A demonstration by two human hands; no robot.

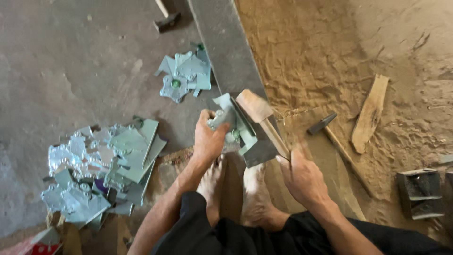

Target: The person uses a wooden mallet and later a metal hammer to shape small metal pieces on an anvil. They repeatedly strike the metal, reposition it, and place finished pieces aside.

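Metal plates, pale green and shiny, pinched in the left hand, thumb and fingers wrapped tight round the lower edge of the small stack. Held upright against the end of a long grey steel beam, just above two bare feet. Wooden mallet gripped in the right hand, fingers clenched round the lower end of its handle, thumb lying along the wood. Mallet head pale and blurred, up beside the top edge of the plates; whether touching them, cannot tell. Both forearms bare, coming out of dark sleeves at the bottom of the view.

Further out on the left, a big loose heap of the same cut plates on the grey concrete floor, well apart from the hands. Smaller pile of plates beside the beam, higher up. Steel hammer with a wooden handle lying on the sandy ground just right of the right hand. Flat scrap of wood beyond it. Dark metal block near the right edge. Another hammer at the top, partly cut off by the frame.
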